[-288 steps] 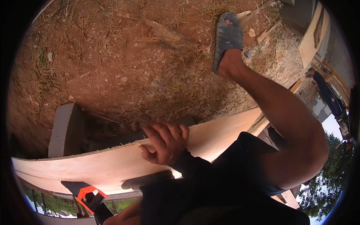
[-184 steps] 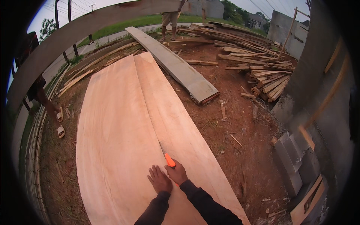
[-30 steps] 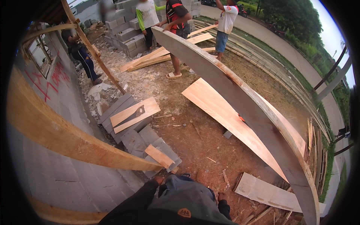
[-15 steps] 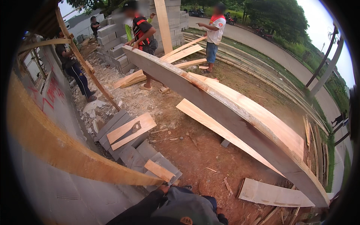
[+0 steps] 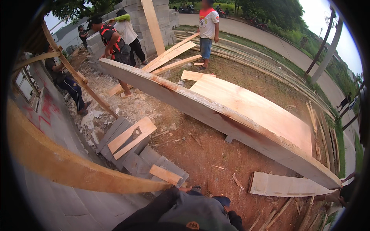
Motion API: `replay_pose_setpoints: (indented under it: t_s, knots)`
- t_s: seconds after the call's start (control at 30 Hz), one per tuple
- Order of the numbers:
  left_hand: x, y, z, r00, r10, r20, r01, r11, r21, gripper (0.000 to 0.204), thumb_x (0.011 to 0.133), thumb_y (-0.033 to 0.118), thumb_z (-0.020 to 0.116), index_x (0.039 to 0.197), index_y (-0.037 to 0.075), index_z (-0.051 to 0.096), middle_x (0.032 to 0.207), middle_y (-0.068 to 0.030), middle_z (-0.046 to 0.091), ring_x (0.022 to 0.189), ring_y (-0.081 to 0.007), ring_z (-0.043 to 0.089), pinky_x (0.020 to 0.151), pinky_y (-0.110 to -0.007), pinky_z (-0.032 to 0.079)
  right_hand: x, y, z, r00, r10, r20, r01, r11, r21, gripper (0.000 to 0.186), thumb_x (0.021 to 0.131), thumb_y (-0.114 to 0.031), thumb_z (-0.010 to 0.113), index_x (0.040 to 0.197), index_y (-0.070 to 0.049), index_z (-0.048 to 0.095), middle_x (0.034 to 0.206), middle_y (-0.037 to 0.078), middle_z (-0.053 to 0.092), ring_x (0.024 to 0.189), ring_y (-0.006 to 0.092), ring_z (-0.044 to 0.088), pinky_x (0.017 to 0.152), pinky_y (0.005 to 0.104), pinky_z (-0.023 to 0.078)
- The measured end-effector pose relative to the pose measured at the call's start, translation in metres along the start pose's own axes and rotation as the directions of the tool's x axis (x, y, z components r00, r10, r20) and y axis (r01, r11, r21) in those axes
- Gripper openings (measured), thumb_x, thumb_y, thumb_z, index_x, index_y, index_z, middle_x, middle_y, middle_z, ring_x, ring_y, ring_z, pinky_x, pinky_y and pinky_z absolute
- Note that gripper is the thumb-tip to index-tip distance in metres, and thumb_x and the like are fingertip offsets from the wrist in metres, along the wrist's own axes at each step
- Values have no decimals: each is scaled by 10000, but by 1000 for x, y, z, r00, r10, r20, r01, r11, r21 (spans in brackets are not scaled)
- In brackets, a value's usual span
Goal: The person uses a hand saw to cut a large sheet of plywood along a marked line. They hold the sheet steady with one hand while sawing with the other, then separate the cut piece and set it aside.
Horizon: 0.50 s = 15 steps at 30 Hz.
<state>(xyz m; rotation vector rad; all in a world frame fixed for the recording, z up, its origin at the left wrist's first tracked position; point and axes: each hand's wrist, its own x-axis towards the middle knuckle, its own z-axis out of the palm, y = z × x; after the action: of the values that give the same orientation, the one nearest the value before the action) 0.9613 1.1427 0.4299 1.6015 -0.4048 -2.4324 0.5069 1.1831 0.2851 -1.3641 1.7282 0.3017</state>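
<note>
A long light timber plank [image 5: 73, 167] curves close past me on the left, its lower end meeting my left sleeve [image 5: 154, 208]. My left hand is at that end, its fingers too hidden to read. My right sleeve [image 5: 234, 220] comes in at the lower edge; the right hand itself is not visible. Just ahead, a short wood offcut [image 5: 165, 174] rests on grey blocks [image 5: 140, 163]. Beyond it, a handsaw [image 5: 130, 139] lies on a cut board [image 5: 143, 128] atop more blocks.
A long grey-faced panel [image 5: 200, 104] on edge crosses ahead, with a person [image 5: 113, 40] at its far end and another [image 5: 343, 196] at its right end. Behind it lies plywood [image 5: 250, 111]. A third person [image 5: 208, 25] stands beyond. A slanted post [image 5: 77, 73] rises left.
The long panel has swung left and nearer, its far end moving left with the person there. A person has come into view at its right end. The standing person's pointing arm has dropped.
</note>
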Motion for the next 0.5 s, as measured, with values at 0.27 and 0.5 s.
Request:
replay_pose_setpoints:
  t_s: [0.27,0.5]
  knots:
    - [-39,155,6,799,527,-288,-470,847,249,709,983,657,426,1376,76,534,1333,-134,612,1192,-265,595,942,-560,455,-149,-312,-173,786,-562,-258,618,688,380,486,1007,-287,572,1408,-22,501,1376,145,586,1276,285,556,1042,405,434]
    - [12,206,55,804,587,-94,-196,411,890,503,960,480,564,1083,0,655,1082,-233,661,1050,-385,628,883,-467,478,-323,-510,-177,-239,-971,-12,897,-226,380,540,1012,-379,545,1405,-14,486,1465,218,457,1368,361,444,1140,477,340]
